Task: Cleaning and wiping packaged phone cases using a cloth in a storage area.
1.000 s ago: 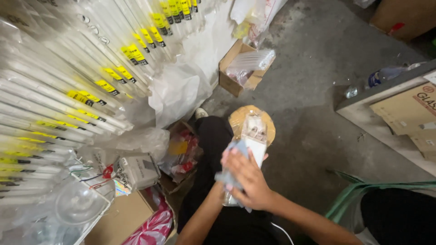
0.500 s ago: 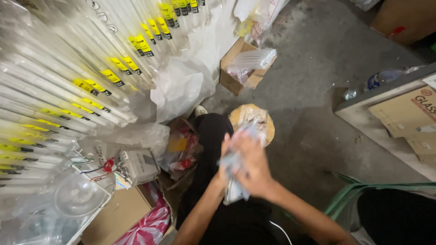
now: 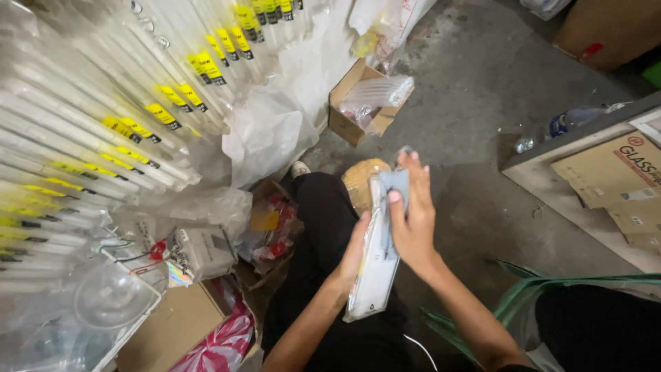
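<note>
I hold a long flat white panel wrapped in clear plastic [image 3: 375, 265] upright over my lap. My left hand [image 3: 355, 246] grips its left edge from behind. My right hand [image 3: 412, 219] lies flat against its right face and presses a small grey cloth [image 3: 395, 181] onto the upper end. A round tan roll of tape [image 3: 361, 180] sits on the floor just beyond the panel.
Several long white tubes with yellow labels [image 3: 138, 124] lean at the left. A small cardboard box with plastic bags [image 3: 368, 103] stands ahead on the concrete floor. A white box with wires [image 3: 203, 251], a clear dome [image 3: 110, 296] and cardboard [image 3: 613, 172] lie around.
The panel has turned more edge-on and upright. My right hand has slid with the cloth from the middle of the panel up to its top end.
</note>
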